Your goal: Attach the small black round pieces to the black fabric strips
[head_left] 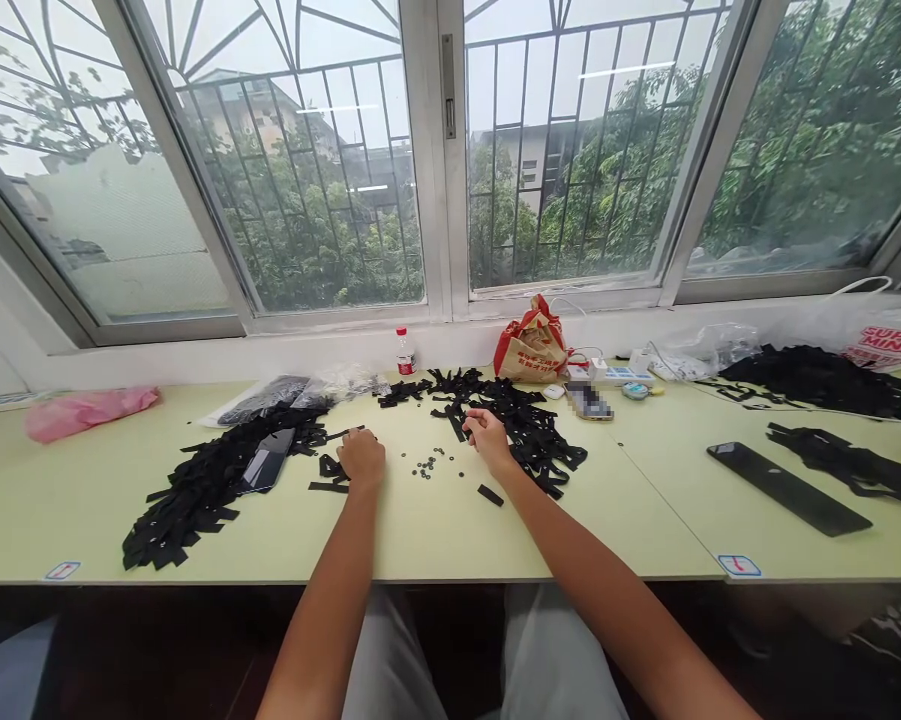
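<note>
My left hand (361, 457) is closed low over the table, its fingers on a short black fabric strip (334, 435) that sticks out to the left. Just beside it lie a few more black strips. My right hand (487, 438) is pinched at the near side of a loose pile of black strips (529, 420); whatever is between its fingertips is too small to make out. Between the hands, several small dark rings (425, 467) are scattered on the table. A single strip (490, 495) lies below my right wrist.
A long heap of black strips (202, 490) with a phone (268, 460) on it stretches left. Behind stand a red-capped bottle (405, 352) and a red-and-tan bag (532, 345). To the right are a power strip (622, 374), a dark flat slab (787, 488) and another black heap (817, 380).
</note>
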A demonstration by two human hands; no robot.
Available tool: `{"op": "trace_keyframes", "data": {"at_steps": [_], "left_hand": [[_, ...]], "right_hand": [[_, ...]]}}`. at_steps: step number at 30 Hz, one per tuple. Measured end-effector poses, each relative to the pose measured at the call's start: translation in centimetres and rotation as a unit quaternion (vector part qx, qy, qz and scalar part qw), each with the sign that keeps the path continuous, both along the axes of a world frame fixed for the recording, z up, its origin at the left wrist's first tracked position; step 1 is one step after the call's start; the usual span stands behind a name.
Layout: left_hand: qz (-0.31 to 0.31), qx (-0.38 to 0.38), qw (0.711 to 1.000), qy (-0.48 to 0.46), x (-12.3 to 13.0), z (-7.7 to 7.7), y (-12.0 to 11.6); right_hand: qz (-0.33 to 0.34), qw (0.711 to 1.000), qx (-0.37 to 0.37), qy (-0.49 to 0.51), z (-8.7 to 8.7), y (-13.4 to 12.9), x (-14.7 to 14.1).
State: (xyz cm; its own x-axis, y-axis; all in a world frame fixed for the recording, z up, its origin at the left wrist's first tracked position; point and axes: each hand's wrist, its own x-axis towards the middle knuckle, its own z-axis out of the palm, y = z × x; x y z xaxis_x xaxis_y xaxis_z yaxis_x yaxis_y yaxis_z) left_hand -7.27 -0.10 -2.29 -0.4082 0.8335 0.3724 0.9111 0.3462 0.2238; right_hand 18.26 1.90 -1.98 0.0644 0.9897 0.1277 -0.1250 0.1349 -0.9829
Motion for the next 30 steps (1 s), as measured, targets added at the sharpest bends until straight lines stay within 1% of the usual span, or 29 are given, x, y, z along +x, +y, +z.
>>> {"op": "trace_keyframes", "data": {"at_steps": [2, 4, 5, 6, 8, 10, 12, 14, 15, 16, 18, 21, 24, 27, 30], "left_hand": [[-0.008, 0.038, 0.999, -0.013, 0.0, 0.2, 0.0], [-0.024, 0.111, 0.993, -0.019, 0.1, 0.5, 0.1], [-0.042, 0.151, 0.987, -0.025, 0.3, 0.7, 0.1], [-0.070, 0.188, 0.979, -0.037, 0.6, 0.9, 0.2], [-0.153, 0.239, 0.955, -0.086, 1.4, 1.2, 0.3], [-0.247, 0.255, 0.922, -0.156, 2.7, 1.4, 0.4], [-0.322, 0.240, 0.891, -0.210, 4.3, 1.4, 0.3], [-0.375, 0.213, 0.868, -0.247, 5.8, 1.2, 0.1], [-0.391, 0.200, 0.860, -0.261, 6.4, 1.1, 0.0], [-0.395, 0.191, 0.856, -0.273, 6.9, 1.0, -0.2], [-0.379, 0.188, 0.858, -0.292, 7.3, 1.0, -0.4], [-0.348, 0.202, 0.866, -0.297, 7.1, 1.3, -0.6], [-0.352, 0.216, 0.864, -0.287, 6.9, 1.6, -0.6], [-0.387, 0.198, 0.848, -0.303, 7.2, 1.7, -0.5], [-0.413, 0.137, 0.814, -0.384, 7.6, 1.6, -0.3]], "right_hand": [[0.009, 1.000, 0.006, -0.005, 0.0, -0.1, -0.1], [0.013, 1.000, 0.015, -0.012, 0.0, 0.0, -0.2], [0.012, 1.000, 0.021, -0.016, -0.1, 0.0, -0.2], [0.012, 0.999, 0.027, -0.022, -0.1, 0.0, -0.3], [0.014, 0.998, 0.041, -0.036, -0.1, 0.0, -0.3], [0.029, 0.996, 0.062, -0.052, 0.0, -0.1, -0.4], [0.061, 0.993, 0.079, -0.067, 0.2, -0.5, -0.5], [0.117, 0.987, 0.079, -0.076, 0.5, -1.0, -0.6], [0.149, 0.983, 0.071, -0.080, 0.6, -1.2, -0.7], [0.176, 0.979, 0.064, -0.084, 0.6, -1.5, -0.8], [0.211, 0.972, 0.054, -0.083, 0.7, -1.8, -0.9], [0.231, 0.970, 0.044, -0.059, 0.6, -2.0, -1.0], [0.236, 0.971, 0.031, -0.035, 0.5, -1.9, -1.0], [0.243, 0.969, 0.025, -0.026, 0.4, -1.7, -1.0], [0.260, 0.965, 0.010, -0.020, 0.4, -1.7, -0.9]]}}
